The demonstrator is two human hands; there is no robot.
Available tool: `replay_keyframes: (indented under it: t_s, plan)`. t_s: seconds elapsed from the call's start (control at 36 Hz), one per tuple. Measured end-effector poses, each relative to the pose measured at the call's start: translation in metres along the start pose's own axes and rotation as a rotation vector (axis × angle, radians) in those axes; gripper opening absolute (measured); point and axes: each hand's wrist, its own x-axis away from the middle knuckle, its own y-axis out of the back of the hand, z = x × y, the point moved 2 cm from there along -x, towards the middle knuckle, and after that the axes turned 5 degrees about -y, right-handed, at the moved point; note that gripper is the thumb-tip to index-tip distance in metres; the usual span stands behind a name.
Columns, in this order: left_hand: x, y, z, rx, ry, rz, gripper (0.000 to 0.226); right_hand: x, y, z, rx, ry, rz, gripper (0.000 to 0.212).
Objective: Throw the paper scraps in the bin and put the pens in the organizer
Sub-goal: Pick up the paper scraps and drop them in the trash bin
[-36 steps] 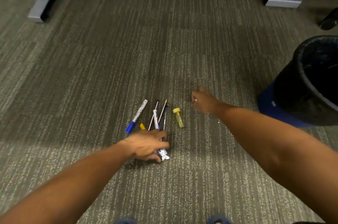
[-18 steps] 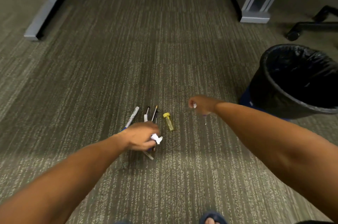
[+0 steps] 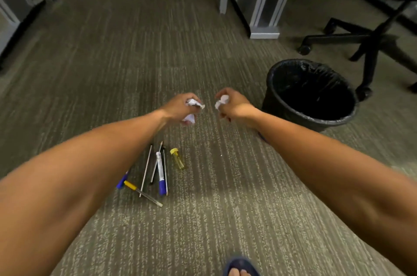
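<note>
both hands are raised to carry waste: left hand (image 3: pixel 180 106) clamped on paper scraps (image 3: pixel 193 104), right hand (image 3: pixel 232 104) too, near the bin (image 3: pixel 338 117); pens (image 3: pixel 158 169) lie on the carpet (image 3: pixel 90 72).

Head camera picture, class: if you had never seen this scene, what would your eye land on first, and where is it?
Two bare arms reach into the middle, the left hand and right hand each closed on crumpled white paper scraps. To the right stands a black-lined bin. Below the hands, pens lie bunched on the carpet.
</note>
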Motion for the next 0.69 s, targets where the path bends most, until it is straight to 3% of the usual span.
replay_keyframes:
  t_s: [0.19, 0.36, 0.5, 0.69]
  plan:
    - [-0.046, -0.025, -0.076, 0.062, -0.034, 0.006, 0.013, -0.002, 0.065, 0.004, -0.371, 0.007, -0.154, 0.019]
    - [-0.075, -0.059, -0.135, 0.252, 0.099, 0.023, 0.014, -0.001, 0.146, -0.013, -0.588, -0.21, -0.451, 0.026]
    - [-0.102, -0.098, -0.167, 0.138, 0.086, -0.029, 0.021, 0.014, 0.194, -0.036, -0.733, -0.326, -0.605, 0.034]
    - [-0.119, -0.151, -0.198, 0.173, 0.049, -0.014, 0.031, 0.03, 0.214, -0.053, -0.84, -0.357, -0.623, 0.054]
